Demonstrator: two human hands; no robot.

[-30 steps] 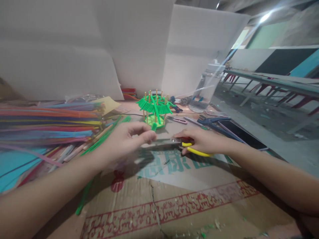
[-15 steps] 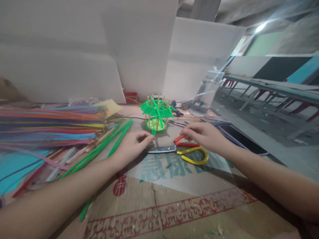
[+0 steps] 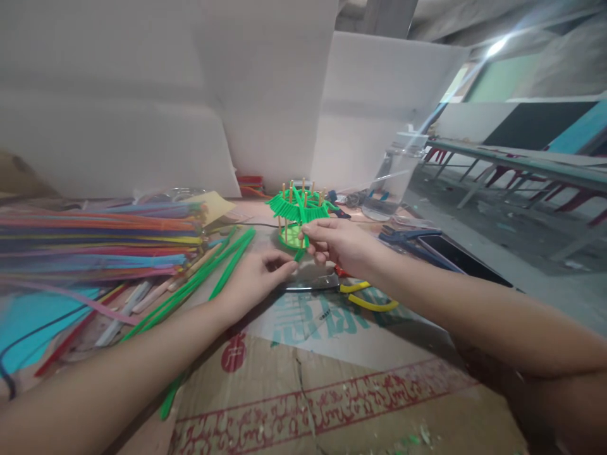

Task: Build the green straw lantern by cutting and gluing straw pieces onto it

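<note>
My left hand [image 3: 268,275] pinches a short green strip [image 3: 299,254] between thumb and fingers. Just right of it, my right hand [image 3: 327,239] has its fingertips closed on a longer green strip [image 3: 302,215] that leans against the small model. That model [image 3: 293,235] stands upright, with a round green base, thin wooden posts and a fringed green ring near the top. Scissors with a dark metal blade [image 3: 310,283] and yellow and red handles [image 3: 374,303] lie below the hands; my right hand and wrist partly cover the red handle.
Bundled coloured strips [image 3: 95,234] lie at the left, beside long green strips [image 3: 203,284]. At the right are a phone [image 3: 467,259] and a clear water container [image 3: 391,177]. White boards [image 3: 265,95] stand behind. Printed cardboard [image 3: 265,392] covers the front.
My right hand has moved left from above the scissors' red handle to the green strip at the model. My left hand stays nearly in place, still pinching the short strip.
</note>
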